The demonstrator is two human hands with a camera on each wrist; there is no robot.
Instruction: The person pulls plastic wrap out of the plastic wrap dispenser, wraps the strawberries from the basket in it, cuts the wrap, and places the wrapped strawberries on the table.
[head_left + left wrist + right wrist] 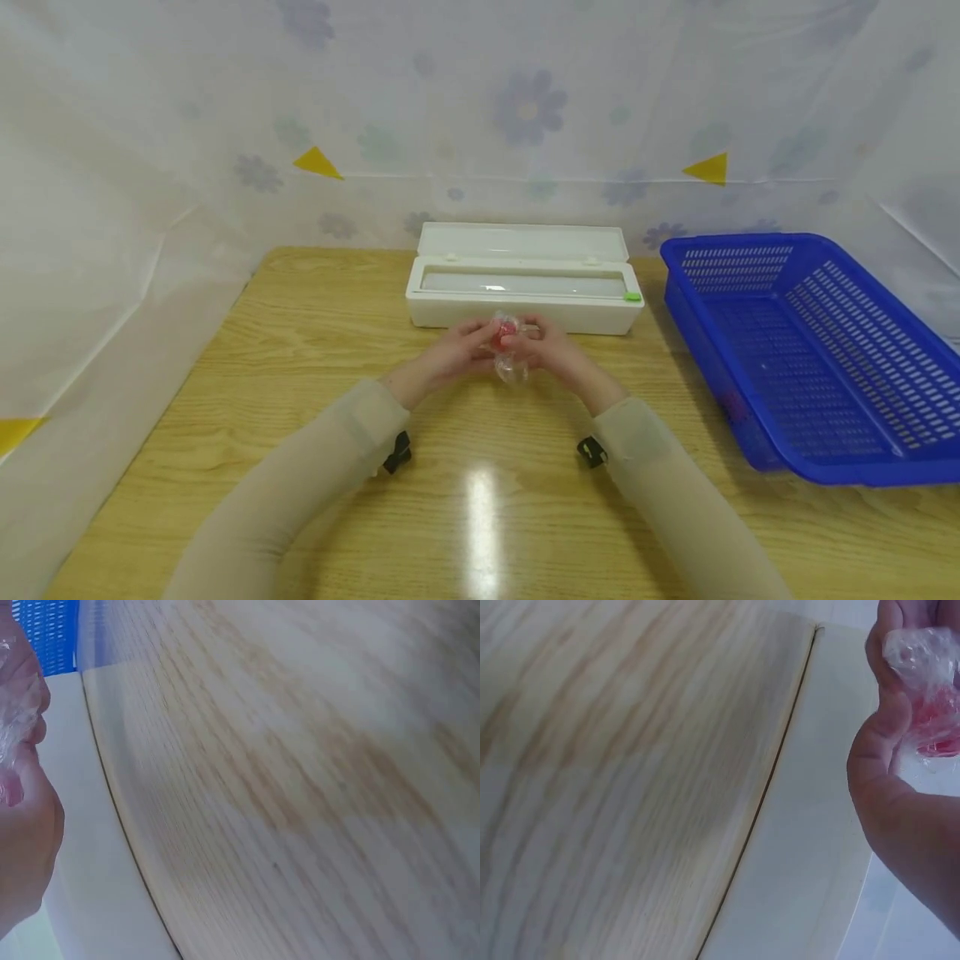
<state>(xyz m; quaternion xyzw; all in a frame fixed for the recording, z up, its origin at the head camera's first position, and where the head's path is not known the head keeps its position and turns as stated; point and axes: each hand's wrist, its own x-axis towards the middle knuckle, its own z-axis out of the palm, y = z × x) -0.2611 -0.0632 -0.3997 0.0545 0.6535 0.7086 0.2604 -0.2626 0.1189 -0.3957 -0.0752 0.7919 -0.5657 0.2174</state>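
Observation:
Both hands meet in front of a white cling film dispenser box. Between them is a small red object (504, 333) wrapped in crumpled clear plastic film (512, 370). My left hand (459, 350) holds it from the left with bent fingers, and my right hand (557, 348) grips it from the right, thumb on the wrap. In the right wrist view, the red object (936, 724) shows through the film, beside the curled thumb and fingers. The left wrist view catches only a strip of film (19, 712) against the fingers. What the red object is, I cannot tell.
The dispenser (525, 315) stands at the table's back edge, lid (522, 242) raised, a film roll (517, 284) inside and a green slider (633, 297) at its right end. A blue plastic basket (772, 442) is on the right. Floral sheeting (480, 167) hangs behind the wooden table (315, 333).

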